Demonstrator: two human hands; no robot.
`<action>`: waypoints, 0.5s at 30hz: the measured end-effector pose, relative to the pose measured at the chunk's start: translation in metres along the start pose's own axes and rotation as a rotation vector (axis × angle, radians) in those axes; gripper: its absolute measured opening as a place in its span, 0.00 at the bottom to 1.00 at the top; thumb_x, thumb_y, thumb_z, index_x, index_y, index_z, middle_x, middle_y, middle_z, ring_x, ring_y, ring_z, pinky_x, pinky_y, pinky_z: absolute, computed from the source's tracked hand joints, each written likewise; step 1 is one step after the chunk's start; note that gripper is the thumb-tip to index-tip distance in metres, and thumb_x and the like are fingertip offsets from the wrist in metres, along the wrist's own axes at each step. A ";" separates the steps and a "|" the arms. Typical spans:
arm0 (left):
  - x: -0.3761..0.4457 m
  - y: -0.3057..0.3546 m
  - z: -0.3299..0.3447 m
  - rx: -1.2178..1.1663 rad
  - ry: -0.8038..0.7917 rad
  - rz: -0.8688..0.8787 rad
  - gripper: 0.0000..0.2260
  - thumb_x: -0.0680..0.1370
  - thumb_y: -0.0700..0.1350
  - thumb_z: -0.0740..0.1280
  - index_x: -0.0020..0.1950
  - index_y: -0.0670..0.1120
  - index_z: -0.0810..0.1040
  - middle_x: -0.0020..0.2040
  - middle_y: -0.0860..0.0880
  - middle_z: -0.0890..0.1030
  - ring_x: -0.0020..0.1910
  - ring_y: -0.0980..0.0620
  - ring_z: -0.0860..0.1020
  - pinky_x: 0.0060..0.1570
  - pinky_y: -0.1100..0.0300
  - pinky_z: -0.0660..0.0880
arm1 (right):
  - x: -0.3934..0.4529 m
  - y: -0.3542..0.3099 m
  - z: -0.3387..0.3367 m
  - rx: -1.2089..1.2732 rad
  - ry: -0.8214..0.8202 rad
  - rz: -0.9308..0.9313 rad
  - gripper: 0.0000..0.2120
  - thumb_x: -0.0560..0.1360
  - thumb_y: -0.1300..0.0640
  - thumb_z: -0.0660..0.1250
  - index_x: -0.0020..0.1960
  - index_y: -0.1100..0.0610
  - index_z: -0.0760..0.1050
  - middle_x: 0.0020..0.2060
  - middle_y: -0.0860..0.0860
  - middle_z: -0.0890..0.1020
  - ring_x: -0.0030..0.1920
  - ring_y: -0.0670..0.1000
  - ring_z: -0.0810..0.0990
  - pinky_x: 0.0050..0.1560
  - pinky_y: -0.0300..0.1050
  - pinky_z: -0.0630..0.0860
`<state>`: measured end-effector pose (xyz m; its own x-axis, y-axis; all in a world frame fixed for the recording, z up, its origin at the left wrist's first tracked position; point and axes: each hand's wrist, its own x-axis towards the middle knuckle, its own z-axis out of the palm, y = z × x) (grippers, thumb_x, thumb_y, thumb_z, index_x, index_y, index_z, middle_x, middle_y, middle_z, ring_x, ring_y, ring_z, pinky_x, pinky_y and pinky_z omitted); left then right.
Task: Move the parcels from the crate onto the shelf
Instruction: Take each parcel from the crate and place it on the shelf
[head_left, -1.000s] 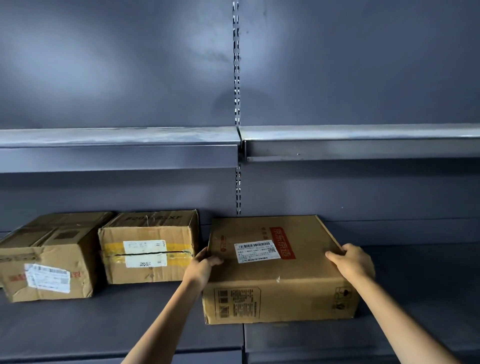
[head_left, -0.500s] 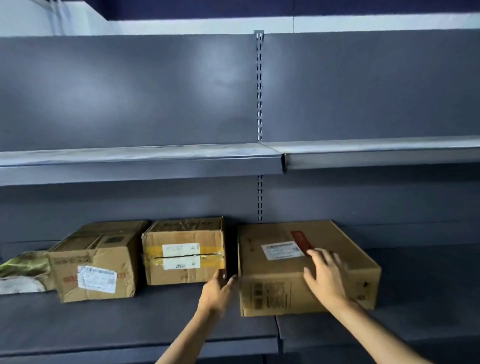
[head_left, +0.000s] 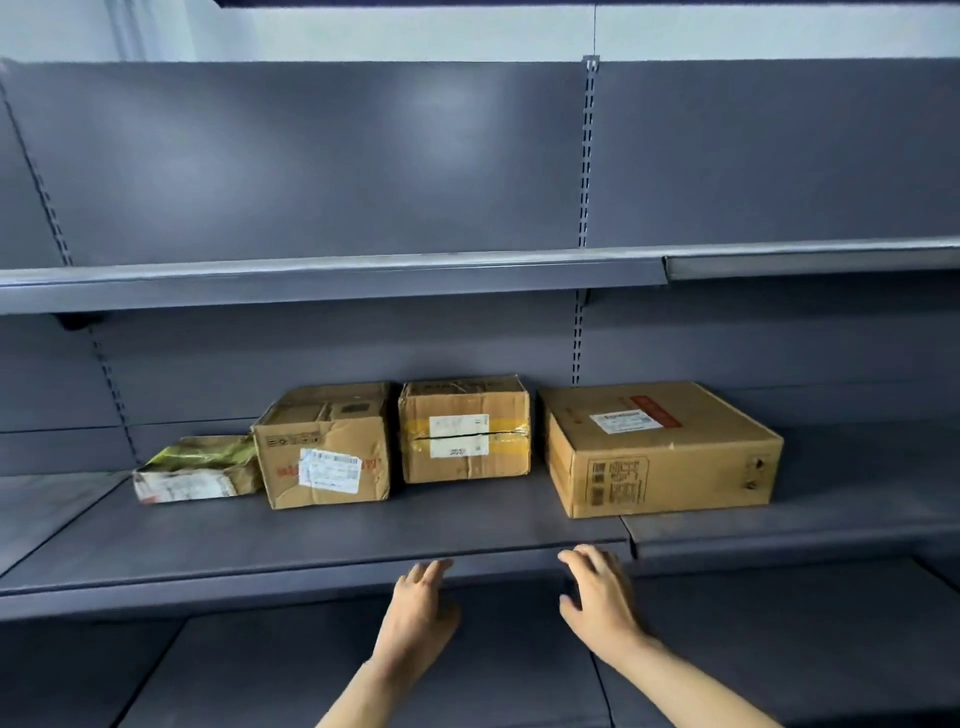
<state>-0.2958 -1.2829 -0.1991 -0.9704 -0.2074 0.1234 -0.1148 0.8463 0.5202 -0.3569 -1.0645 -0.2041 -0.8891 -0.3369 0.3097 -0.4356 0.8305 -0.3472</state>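
Nearest the camera, the left hand (head_left: 420, 613) and the right hand (head_left: 597, 597) are hovering in front of the middle shelf (head_left: 311, 540), just below its front edge, both with fingers loosely spread and holding nothing. Neither is touching a parcel. On that shelf, 4 parcels are sitting in a row. The large flat box (head_left: 660, 452) is lying at the right end of the row, straddling the seam between 2 shelf boards, with a white label and a red strip on top. Left of it, apart by a small gap, the taped box (head_left: 464, 431) is standing near the back panel. Next left is the dented box (head_left: 327, 447), and touching its left side is the crushed packet (head_left: 195, 470). Above, the upper shelf (head_left: 332, 280) is running across.
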 end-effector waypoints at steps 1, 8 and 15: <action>-0.007 -0.008 -0.005 0.035 0.003 0.004 0.26 0.75 0.44 0.62 0.73 0.48 0.63 0.69 0.50 0.69 0.67 0.48 0.67 0.66 0.62 0.63 | -0.006 -0.005 0.002 0.003 -0.020 0.011 0.22 0.74 0.55 0.63 0.68 0.54 0.68 0.65 0.49 0.70 0.65 0.51 0.68 0.64 0.39 0.64; -0.050 -0.050 -0.032 0.203 -0.059 -0.058 0.30 0.75 0.47 0.62 0.76 0.48 0.56 0.71 0.50 0.66 0.67 0.47 0.65 0.66 0.59 0.65 | -0.026 -0.034 0.001 -0.035 -0.126 0.017 0.24 0.75 0.56 0.63 0.70 0.54 0.63 0.67 0.49 0.66 0.66 0.50 0.65 0.64 0.39 0.67; -0.101 -0.068 -0.065 0.375 -0.071 -0.150 0.31 0.75 0.48 0.63 0.75 0.48 0.55 0.70 0.47 0.64 0.67 0.43 0.65 0.62 0.53 0.69 | -0.056 -0.062 -0.007 -0.147 -0.234 -0.011 0.27 0.76 0.52 0.61 0.72 0.55 0.58 0.68 0.52 0.65 0.67 0.54 0.63 0.63 0.47 0.67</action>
<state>-0.1761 -1.3518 -0.1924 -0.9478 -0.3187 0.0047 -0.3126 0.9323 0.1818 -0.2795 -1.0938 -0.1933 -0.8999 -0.4257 0.0945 -0.4360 0.8756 -0.2078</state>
